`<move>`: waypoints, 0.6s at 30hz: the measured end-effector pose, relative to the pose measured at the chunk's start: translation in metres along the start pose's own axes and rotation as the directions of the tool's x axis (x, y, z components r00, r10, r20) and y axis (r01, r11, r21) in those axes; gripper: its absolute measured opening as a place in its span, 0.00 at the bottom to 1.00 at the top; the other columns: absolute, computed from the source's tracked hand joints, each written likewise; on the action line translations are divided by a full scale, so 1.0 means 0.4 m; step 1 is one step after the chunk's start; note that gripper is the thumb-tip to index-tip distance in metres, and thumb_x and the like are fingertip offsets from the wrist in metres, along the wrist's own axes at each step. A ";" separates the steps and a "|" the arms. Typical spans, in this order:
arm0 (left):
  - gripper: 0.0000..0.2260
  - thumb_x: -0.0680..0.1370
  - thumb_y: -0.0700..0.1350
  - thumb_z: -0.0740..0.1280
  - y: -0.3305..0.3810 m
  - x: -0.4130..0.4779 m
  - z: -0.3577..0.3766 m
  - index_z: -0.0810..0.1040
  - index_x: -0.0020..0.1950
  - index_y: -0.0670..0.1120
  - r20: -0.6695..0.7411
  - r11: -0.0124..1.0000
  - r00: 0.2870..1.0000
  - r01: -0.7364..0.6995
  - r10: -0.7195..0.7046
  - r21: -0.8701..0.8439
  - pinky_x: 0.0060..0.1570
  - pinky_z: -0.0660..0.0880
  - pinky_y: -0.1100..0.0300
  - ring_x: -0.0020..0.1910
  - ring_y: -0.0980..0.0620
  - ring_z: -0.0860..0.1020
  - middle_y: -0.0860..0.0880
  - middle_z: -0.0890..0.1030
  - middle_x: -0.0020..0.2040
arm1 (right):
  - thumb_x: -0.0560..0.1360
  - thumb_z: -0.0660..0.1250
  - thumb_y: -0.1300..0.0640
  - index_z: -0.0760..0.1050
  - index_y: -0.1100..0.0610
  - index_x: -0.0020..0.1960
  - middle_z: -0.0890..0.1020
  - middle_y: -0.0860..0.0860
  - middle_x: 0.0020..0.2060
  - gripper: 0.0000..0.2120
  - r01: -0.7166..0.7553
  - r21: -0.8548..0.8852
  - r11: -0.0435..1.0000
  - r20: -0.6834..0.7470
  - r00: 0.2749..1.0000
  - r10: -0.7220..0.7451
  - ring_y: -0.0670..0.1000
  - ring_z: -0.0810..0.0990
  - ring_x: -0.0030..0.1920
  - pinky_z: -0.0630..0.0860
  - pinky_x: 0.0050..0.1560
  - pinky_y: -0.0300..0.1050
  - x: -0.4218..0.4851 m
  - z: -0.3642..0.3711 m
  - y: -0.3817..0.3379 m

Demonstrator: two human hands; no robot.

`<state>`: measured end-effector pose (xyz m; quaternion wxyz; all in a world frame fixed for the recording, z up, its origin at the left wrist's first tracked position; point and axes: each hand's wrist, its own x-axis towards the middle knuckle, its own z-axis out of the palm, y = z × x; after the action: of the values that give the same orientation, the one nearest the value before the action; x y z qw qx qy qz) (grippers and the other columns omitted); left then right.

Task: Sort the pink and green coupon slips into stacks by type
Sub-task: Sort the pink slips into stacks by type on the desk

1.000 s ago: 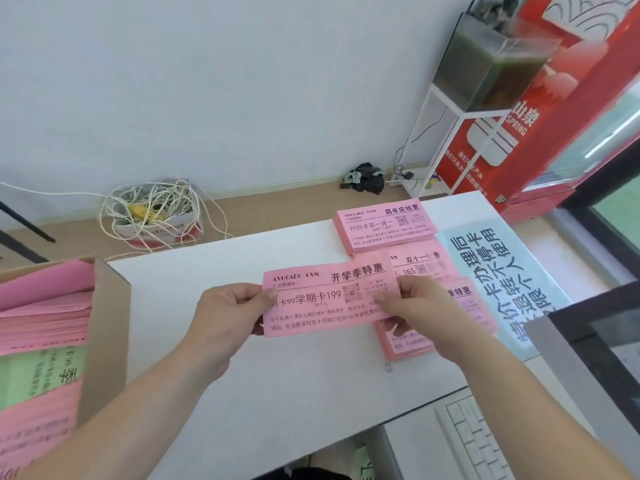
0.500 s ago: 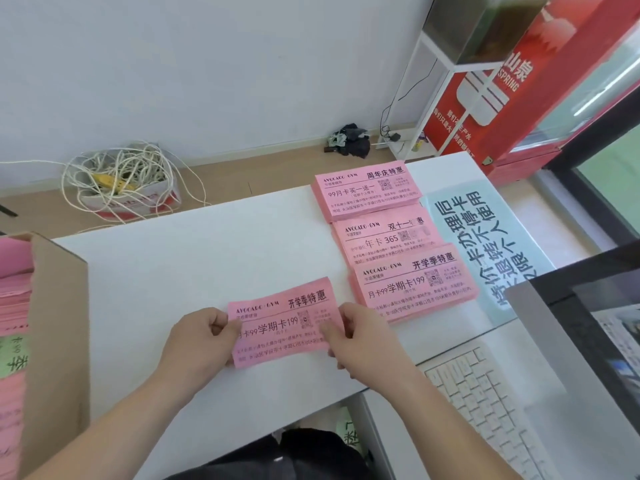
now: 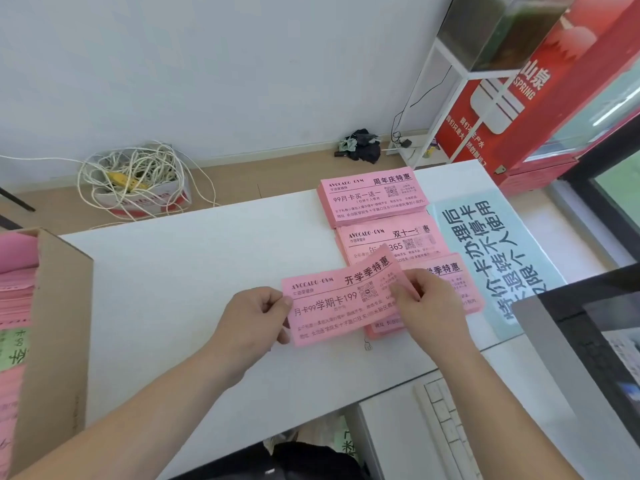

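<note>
A white table (image 3: pixel 194 278) stands near a pale wall. An open cardboard box (image 3: pixel 55 323) sits at its left end, and a blue notice (image 3: pixel 491 258) in big dark characters lies at its right. A monitor (image 3: pixel 595 341) is close by, with a white keyboard (image 3: pixel 446 427) lower down. On the floor beyond are a small carton (image 3: pixel 145 199) heaped with tangled cable (image 3: pixel 135 168), some dark rags (image 3: pixel 362 147), a white rack (image 3: pixel 433 109) bearing a murky tank (image 3: pixel 498 29), and a red cabinet (image 3: pixel 554 98).

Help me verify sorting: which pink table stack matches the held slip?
The nearest stack, partly under the right hand: its heading matches the held slip; the middle stack and far stack read differently.
</note>
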<state>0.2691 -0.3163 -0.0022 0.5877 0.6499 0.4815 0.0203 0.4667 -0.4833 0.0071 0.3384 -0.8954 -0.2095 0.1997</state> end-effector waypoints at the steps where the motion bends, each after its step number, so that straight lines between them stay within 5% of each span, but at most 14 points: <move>1: 0.11 0.83 0.45 0.64 0.014 0.003 0.023 0.82 0.45 0.43 0.014 1.000 1.000 -0.012 0.012 -0.008 0.33 0.72 0.59 0.31 0.54 0.81 0.49 0.85 0.38 | 0.80 0.66 0.58 0.80 0.50 0.51 0.83 0.44 0.40 0.05 -0.006 -0.013 1.000 -0.030 1.000 0.006 0.45 0.80 0.44 0.74 0.40 0.40 0.012 -0.014 0.017; 9: 0.12 0.82 0.49 0.67 0.080 0.048 0.190 0.80 0.44 0.43 0.117 0.999 0.992 -0.044 0.045 -0.008 0.28 0.73 0.65 0.28 0.55 0.79 0.49 0.84 0.38 | 0.81 0.63 0.56 0.74 0.51 0.68 0.82 0.51 0.53 0.16 -0.184 -0.158 0.970 -0.272 0.953 0.136 0.57 0.80 0.53 0.77 0.50 0.52 0.060 -0.086 0.154; 14: 0.13 0.80 0.51 0.70 0.089 0.091 0.252 0.79 0.42 0.42 0.102 0.998 0.994 -0.044 0.039 0.046 0.45 0.84 0.49 0.27 0.53 0.80 0.49 0.84 0.35 | 0.80 0.66 0.55 0.71 0.54 0.72 0.78 0.56 0.60 0.21 -0.188 -0.316 0.930 -0.371 0.927 0.061 0.62 0.78 0.57 0.74 0.48 0.54 0.081 -0.072 0.201; 18: 0.16 0.79 0.57 0.69 0.092 0.094 0.260 0.78 0.44 0.45 0.068 0.984 0.997 -0.040 0.028 0.174 0.46 0.82 0.49 0.34 0.50 0.83 0.51 0.84 0.36 | 0.77 0.68 0.60 0.71 0.59 0.73 0.73 0.63 0.66 0.24 -0.159 -0.429 0.889 -0.410 0.911 -0.035 0.65 0.70 0.64 0.74 0.55 0.60 0.079 -0.041 0.214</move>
<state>0.3732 -0.3636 -0.0257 0.5430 0.7076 0.4509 -0.0334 0.5217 -0.5343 -0.0474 0.1498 -0.9773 -0.1460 -0.0346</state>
